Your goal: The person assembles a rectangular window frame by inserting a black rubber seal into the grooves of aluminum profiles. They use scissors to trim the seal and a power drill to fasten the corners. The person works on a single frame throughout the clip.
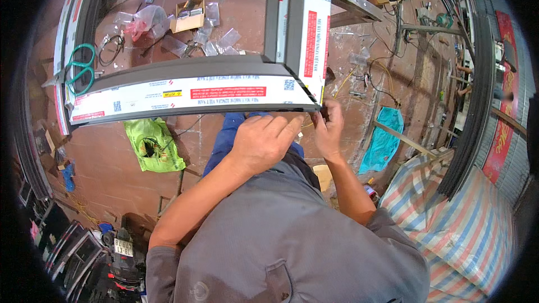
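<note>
A dark grey metal frame (196, 69), its faces covered in white printed protective film (151, 96), lies in front of me. My left hand (263, 141) is closed under its near edge, a little left of the near right corner; what its fingertips hold, if anything, is hidden. Right at that corner, the thumb and fingers of my right hand (329, 129) are pinched together, and I cannot make out what is between them. A dark gap runs slantwise along the corner joint. Green-handled scissors (82, 69) rest on the frame's left corner.
On the floor beyond lie an open cardboard box (189, 15), plastic bags (150, 21) and cables. A green bag (152, 145) is at left, a turquoise sack (383, 139) at right. A striped tarp (443, 219) covers something at lower right, beside dark metal profiles (470, 112).
</note>
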{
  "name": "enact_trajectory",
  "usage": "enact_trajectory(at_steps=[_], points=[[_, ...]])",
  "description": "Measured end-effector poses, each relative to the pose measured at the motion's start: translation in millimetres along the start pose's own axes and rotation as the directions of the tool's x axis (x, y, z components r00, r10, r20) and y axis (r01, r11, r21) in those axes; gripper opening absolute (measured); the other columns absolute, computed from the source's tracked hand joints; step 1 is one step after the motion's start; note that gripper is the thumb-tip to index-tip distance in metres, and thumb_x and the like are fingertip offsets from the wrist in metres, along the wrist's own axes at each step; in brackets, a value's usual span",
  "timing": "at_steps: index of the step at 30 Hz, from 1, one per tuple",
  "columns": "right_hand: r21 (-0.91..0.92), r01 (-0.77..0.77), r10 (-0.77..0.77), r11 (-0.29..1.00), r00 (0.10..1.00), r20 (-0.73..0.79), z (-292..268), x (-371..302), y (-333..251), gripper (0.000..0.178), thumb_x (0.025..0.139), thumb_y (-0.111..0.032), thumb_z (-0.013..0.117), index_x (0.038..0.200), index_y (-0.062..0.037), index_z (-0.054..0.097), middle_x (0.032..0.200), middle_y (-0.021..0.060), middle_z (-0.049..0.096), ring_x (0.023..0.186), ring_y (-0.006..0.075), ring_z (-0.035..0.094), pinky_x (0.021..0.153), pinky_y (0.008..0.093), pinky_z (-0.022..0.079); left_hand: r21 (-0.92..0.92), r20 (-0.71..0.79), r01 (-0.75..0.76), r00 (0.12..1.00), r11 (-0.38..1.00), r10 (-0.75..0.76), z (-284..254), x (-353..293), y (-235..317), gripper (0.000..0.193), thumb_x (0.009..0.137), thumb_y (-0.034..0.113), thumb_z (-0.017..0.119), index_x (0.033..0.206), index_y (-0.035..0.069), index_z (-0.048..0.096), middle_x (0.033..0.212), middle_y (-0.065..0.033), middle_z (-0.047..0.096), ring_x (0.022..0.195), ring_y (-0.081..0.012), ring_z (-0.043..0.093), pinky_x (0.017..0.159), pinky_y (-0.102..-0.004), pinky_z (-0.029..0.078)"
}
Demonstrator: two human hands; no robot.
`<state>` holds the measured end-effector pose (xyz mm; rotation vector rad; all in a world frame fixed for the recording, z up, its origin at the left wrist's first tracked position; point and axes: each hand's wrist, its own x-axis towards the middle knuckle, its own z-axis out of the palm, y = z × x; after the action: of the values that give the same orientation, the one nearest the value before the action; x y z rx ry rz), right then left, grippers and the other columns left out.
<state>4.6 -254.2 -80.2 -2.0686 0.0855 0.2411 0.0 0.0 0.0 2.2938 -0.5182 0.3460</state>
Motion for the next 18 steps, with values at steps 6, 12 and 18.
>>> enact_trajectory(at_steps=[6, 12, 18], points=[[-0.08, 0.345, -0.339, 0.935, 0.938, 0.073, -26, 17, -48, 0.035, 0.087, 0.011, 0.071, 0.12, 0.0024, 0.075, 0.121, 0.0226, 0.076, 0.104, 0.036, 0.076, 0.085, 0.0406, 0.06, 0.205, 0.083, 0.017, 0.996, 0.979, -0.034, 26, 23, 19, 0.017, 0.085, 0.017, 0.08, 0.102, 0.019, 0.077, 0.074, 0.0025, 0.058, 0.058, -0.0155, 0.062, 0.053, -0.0348, 0.05], [-0.029, 0.436, -0.431, 0.9, 0.897, 0.101, -36, 29, -19, 0.028, 0.085, 0.003, 0.082, 0.112, -0.0004, 0.078, 0.104, 0.0179, 0.078, 0.091, 0.0338, 0.076, 0.078, 0.0401, 0.06, 0.293, 0.105, -0.052, 0.994, 0.955, 0.023, 32, 35, 25, 0.017, 0.084, 0.015, 0.08, 0.101, 0.018, 0.077, 0.07, 0.0022, 0.058, 0.057, -0.0161, 0.061, 0.053, -0.035, 0.049], [0.24, 0.364, -0.401, 0.9, 0.907, 0.127, -40, 37, -2, 0.027, 0.084, -0.009, 0.089, 0.108, -0.0037, 0.079, 0.102, 0.013, 0.076, 0.091, 0.0323, 0.072, 0.078, 0.0392, 0.058, 0.382, 0.108, -0.053, 0.994, 0.923, 0.013, 38, 39, 33, 0.015, 0.083, 0.014, 0.082, 0.097, 0.017, 0.077, 0.069, 0.0012, 0.06, 0.056, -0.0189, 0.06, 0.053, -0.0364, 0.047]])
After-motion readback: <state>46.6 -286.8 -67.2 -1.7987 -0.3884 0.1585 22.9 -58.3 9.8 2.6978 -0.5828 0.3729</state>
